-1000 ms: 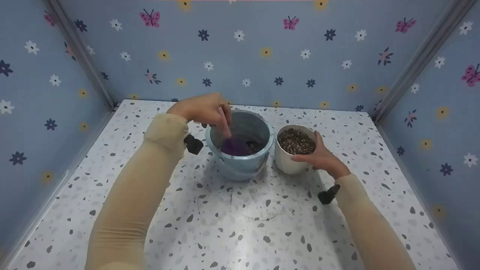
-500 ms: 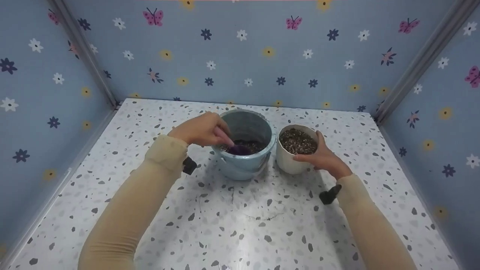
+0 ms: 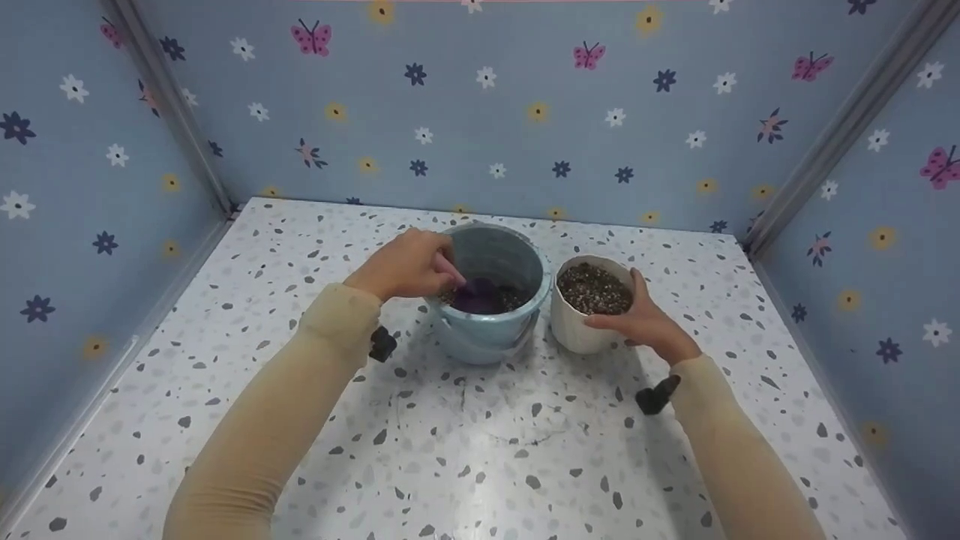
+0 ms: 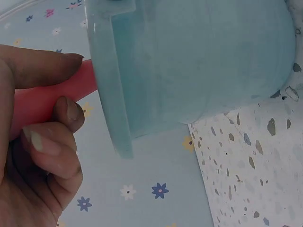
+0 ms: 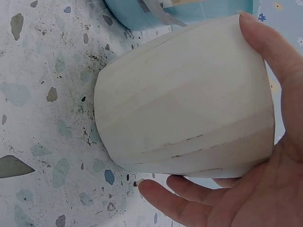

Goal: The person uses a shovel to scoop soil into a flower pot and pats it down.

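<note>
My left hand [image 3: 411,262] grips the pink handle of a small trowel [image 4: 49,97] at the rim of the light blue bucket [image 3: 487,337]. The trowel's purple blade [image 3: 478,298] is down inside the bucket, among dark soil at the bottom. To the right stands a white plant pot [image 3: 576,332], filled nearly to the rim with dark, speckled soil [image 3: 596,289]. My right hand [image 3: 645,321] holds this pot from its right side. In the right wrist view the thumb lies at the pot's rim and the fingers pass along its opposite side.
Bucket and pot stand side by side on a white speckled tabletop [image 3: 480,450]. Dark crumbs and smudges [image 3: 525,439] mark the surface in front of them. A blue flowered wall [image 3: 487,112] rises behind, with side panels left and right.
My left hand has moved down toward the bucket's rim, and the trowel blade has gone deeper into the bucket. My right hand keeps its hold on the pot.
</note>
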### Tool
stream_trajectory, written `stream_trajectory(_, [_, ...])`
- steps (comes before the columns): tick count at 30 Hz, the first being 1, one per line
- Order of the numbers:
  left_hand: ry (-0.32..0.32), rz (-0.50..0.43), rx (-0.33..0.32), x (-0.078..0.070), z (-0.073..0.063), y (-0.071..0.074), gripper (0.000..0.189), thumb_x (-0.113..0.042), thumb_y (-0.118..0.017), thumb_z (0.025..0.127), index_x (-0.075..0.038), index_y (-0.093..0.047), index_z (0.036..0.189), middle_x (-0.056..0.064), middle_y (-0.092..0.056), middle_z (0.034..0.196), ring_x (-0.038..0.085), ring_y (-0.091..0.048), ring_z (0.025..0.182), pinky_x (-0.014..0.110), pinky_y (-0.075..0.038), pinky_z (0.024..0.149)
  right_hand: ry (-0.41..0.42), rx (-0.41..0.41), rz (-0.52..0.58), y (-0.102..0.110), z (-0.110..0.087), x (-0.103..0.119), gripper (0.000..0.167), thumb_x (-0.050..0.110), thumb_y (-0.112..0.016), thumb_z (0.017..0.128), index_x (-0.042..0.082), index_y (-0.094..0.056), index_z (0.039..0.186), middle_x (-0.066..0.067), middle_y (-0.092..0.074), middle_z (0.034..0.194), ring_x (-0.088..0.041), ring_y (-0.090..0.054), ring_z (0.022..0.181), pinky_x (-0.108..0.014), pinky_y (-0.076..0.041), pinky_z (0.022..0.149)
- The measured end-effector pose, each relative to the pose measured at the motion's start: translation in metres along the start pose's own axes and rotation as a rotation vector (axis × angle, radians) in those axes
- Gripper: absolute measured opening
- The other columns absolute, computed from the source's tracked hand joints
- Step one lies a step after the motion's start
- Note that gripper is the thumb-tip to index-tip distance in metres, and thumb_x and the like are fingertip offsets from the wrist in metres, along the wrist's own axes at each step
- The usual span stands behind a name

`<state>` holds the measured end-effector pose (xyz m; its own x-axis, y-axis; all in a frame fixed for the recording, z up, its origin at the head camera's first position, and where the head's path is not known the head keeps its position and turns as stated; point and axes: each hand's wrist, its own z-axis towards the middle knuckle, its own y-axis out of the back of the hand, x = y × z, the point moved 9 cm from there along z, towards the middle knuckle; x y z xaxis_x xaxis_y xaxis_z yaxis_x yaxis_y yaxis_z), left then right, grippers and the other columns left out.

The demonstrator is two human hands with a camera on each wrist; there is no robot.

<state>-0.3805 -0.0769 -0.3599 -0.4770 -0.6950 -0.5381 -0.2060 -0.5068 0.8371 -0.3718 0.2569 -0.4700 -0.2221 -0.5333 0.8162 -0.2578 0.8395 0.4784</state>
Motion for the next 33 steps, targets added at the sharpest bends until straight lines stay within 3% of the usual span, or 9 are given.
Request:
stream_trajectory(5, [0.000, 0.056, -0.051, 0.001, -0.001, 0.013, 0.026, -0.024, -0.073, 0.089, -0.005, -0.071, 0.105, 0.002, -0.073, 0.096, 0.022, -0.067, 0.092, 0.042, -0.052, 0.083, 0.003, 0.001, 0.001, 0.001, 0.000, 0.004, 0.142, 0.052, -0.086, 0.071, 0.026, 0.028, 0.152, -0.019, 0.011, 0.163, -0.045, -0.016, 0.145, -0.062, -0.037, 0.101])
stream_trajectory(10, [0.046, 0.137, -0.113, 0.003, -0.001, 0.027, 0.022, -0.018, -0.067, 0.087, -0.005, -0.074, 0.103, 0.006, -0.073, 0.097, 0.025, -0.066, 0.091, 0.044, -0.052, 0.082, 0.008, -0.009, -0.001, 0.001, 0.000, 0.006, 0.142, 0.052, -0.086, 0.071, 0.026, 0.026, 0.153, -0.019, 0.009, 0.163, -0.044, -0.017, 0.145, -0.062, -0.039, 0.100])
stream_trajectory(15, [0.076, 0.238, -0.163, 0.007, 0.001, 0.023, 0.017, -0.011, -0.060, 0.083, -0.003, -0.074, 0.089, 0.010, -0.070, 0.084, 0.029, -0.062, 0.079, 0.045, -0.053, 0.074, 0.001, -0.010, -0.005, 0.000, 0.000, 0.003, 0.143, 0.053, -0.087, 0.069, 0.027, 0.027, 0.153, -0.019, 0.009, 0.163, -0.044, -0.018, 0.144, -0.060, -0.040, 0.100])
stream_trajectory(18, [0.097, 0.270, -0.161, 0.008, 0.001, 0.015, 0.012, -0.009, -0.059, 0.082, -0.004, -0.066, 0.074, 0.007, -0.061, 0.069, 0.026, -0.053, 0.068, 0.042, -0.048, 0.063, -0.005, -0.008, -0.006, 0.000, -0.001, 0.002, 0.143, 0.053, -0.087, 0.069, 0.027, 0.027, 0.153, -0.019, 0.009, 0.163, -0.045, -0.018, 0.144, -0.060, -0.040, 0.099])
stream_trajectory(22, [0.136, 0.193, -0.130, 0.007, 0.003, 0.006, 0.026, -0.006, -0.056, 0.081, -0.012, -0.045, 0.058, -0.001, -0.037, 0.055, 0.017, -0.034, 0.053, 0.035, -0.033, 0.052, -0.018, 0.003, 0.009, -0.001, -0.003, 0.000, 0.142, 0.053, -0.086, 0.070, 0.030, 0.027, 0.152, -0.017, 0.011, 0.163, -0.045, -0.020, 0.144, -0.060, -0.041, 0.099])
stream_trajectory(26, [0.206, 0.078, -0.116, 0.009, 0.005, 0.003, 0.031, -0.003, -0.053, 0.078, -0.016, -0.034, 0.057, -0.004, -0.026, 0.053, 0.014, -0.024, 0.049, 0.032, -0.026, 0.047, -0.012, 0.014, 0.026, -0.001, -0.004, 0.001, 0.140, 0.052, -0.085, 0.072, 0.032, 0.028, 0.151, -0.017, 0.013, 0.163, -0.045, -0.019, 0.144, -0.059, -0.042, 0.098])
stream_trajectory(28, [0.255, 0.030, -0.116, 0.013, 0.005, 0.003, 0.030, -0.005, -0.054, 0.078, -0.016, -0.036, 0.057, -0.004, -0.029, 0.053, 0.012, -0.027, 0.048, 0.031, -0.028, 0.046, -0.005, 0.014, 0.027, -0.001, -0.004, 0.001, 0.140, 0.051, -0.086, 0.072, 0.031, 0.028, 0.151, -0.017, 0.013, 0.163, -0.045, -0.019, 0.144, -0.059, -0.043, 0.097])
stream_trajectory(33, [0.380, -0.138, -0.085, 0.025, 0.002, 0.000, 0.015, -0.011, -0.063, 0.081, -0.008, -0.069, 0.067, 0.004, -0.062, 0.059, 0.012, -0.042, 0.046, 0.028, -0.037, 0.043, 0.000, 0.018, 0.018, 0.000, -0.004, 0.002, 0.142, 0.052, -0.086, 0.071, 0.030, 0.029, 0.151, -0.017, 0.014, 0.163, -0.045, -0.018, 0.144, -0.058, -0.043, 0.097])
